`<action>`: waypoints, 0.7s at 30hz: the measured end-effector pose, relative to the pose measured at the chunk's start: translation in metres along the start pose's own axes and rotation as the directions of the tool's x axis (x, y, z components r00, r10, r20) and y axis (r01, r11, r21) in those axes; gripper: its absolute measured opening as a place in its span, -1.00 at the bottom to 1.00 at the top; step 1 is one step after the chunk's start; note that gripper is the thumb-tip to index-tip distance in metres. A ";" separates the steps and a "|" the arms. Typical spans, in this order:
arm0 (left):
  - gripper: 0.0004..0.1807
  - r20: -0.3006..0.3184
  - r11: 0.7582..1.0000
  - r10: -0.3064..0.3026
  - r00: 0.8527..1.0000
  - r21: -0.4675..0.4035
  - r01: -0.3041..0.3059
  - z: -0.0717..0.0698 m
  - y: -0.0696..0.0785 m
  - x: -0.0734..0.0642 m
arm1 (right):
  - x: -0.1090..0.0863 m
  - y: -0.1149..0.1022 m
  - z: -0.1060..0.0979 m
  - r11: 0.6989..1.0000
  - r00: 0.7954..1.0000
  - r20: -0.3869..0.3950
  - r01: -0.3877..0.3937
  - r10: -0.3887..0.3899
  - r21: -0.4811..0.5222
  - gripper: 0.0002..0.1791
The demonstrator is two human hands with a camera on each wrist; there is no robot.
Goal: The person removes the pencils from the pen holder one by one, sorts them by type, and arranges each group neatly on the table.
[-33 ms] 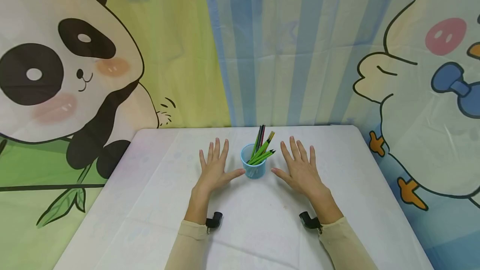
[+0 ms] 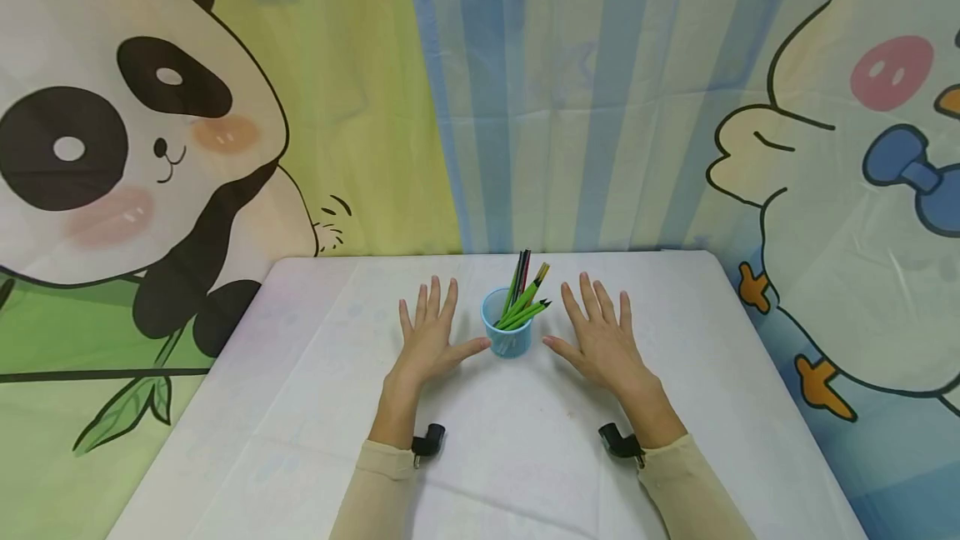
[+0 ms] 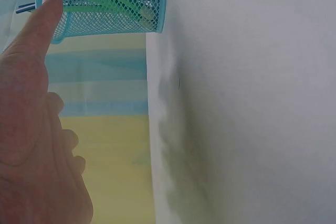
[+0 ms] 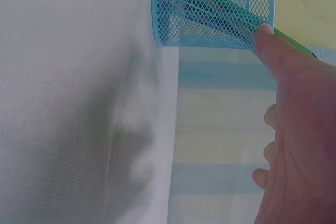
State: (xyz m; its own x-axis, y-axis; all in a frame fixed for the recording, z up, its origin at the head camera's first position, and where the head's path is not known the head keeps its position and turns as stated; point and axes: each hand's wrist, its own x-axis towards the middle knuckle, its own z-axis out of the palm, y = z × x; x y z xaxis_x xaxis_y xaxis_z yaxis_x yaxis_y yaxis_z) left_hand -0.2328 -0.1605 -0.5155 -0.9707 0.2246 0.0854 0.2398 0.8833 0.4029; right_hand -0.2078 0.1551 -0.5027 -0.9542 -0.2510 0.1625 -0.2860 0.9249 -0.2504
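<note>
A light blue mesh pencil cup (image 2: 508,346) stands upright between the two hands. Several green pencils (image 2: 522,317) lean out of it to the right, with darker pencils (image 2: 522,265) rising at the back. To its left, the left hand (image 2: 429,347) hovers palm down, fingers straight and spread, its thumb pointing at the cup. The right hand (image 2: 603,347) mirrors it on the other side, also spread and holding nothing. In both wrist views a thumb overlaps the cup's rim; whether either one touches it I cannot tell.
A white cloth covers the table (image 2: 300,440). Behind it hangs a striped curtain (image 2: 555,107), with a panda print (image 2: 232,232) at left and a white bird print (image 2: 840,290) at right. Small black cameras (image 2: 428,440) sit at both wrists.
</note>
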 end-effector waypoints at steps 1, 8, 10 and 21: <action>0.36 -0.001 1.000 0.000 1.000 0.000 0.000 0.000 0.000 0.000 | 0.000 0.000 0.000 1.000 1.000 0.001 -0.001 0.001 -0.001 0.08; 0.35 0.001 1.000 0.000 1.000 0.004 0.000 -0.002 0.002 0.000 | 0.001 0.002 0.003 1.000 1.000 -0.003 0.004 -0.003 0.007 0.08; 0.35 0.000 1.000 0.004 1.000 0.008 -0.004 -0.002 0.003 0.000 | 0.000 0.003 0.004 1.000 1.000 -0.007 0.004 -0.004 0.010 0.07; 0.33 -0.065 0.981 0.095 0.993 -0.165 -0.105 0.004 0.007 0.004 | 0.003 -0.002 0.003 0.995 0.997 -0.065 0.039 -0.033 0.088 0.04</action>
State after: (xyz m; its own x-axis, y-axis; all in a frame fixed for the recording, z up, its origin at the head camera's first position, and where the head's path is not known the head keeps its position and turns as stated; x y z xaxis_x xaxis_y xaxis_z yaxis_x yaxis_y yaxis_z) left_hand -0.2348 -0.1520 -0.5157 -0.9424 0.2801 0.1826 0.3343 0.7747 0.5368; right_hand -0.2107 0.1521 -0.5043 -0.9365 -0.2625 0.2326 -0.3294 0.8859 -0.3267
